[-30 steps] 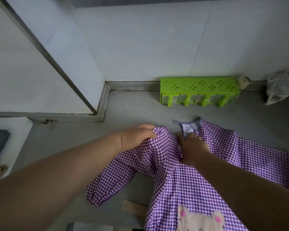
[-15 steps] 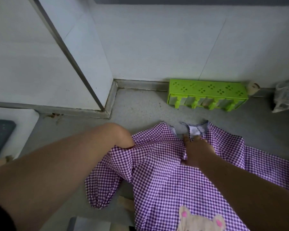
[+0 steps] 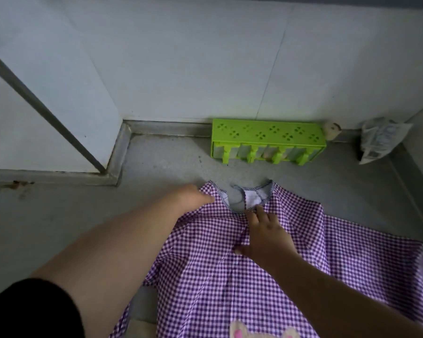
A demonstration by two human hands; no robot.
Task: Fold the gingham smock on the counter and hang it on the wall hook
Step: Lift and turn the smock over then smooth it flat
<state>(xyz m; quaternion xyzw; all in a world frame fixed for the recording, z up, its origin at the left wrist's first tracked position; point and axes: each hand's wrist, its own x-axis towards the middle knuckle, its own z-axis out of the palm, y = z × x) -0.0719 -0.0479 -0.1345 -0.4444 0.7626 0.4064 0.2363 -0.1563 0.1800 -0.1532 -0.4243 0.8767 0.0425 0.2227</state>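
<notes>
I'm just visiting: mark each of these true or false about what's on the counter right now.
1. The smock is purple gingham. True.
2. The right hand rests flat on the smock below the neckline. True.
3. The left hand is lifted clear of the fabric. False: it touches the smock's shoulder edge.
4. The green rack lies on top of the smock. False: it stands apart, against the wall.
5. The smock hangs on a hook. False: it lies on the counter.
</notes>
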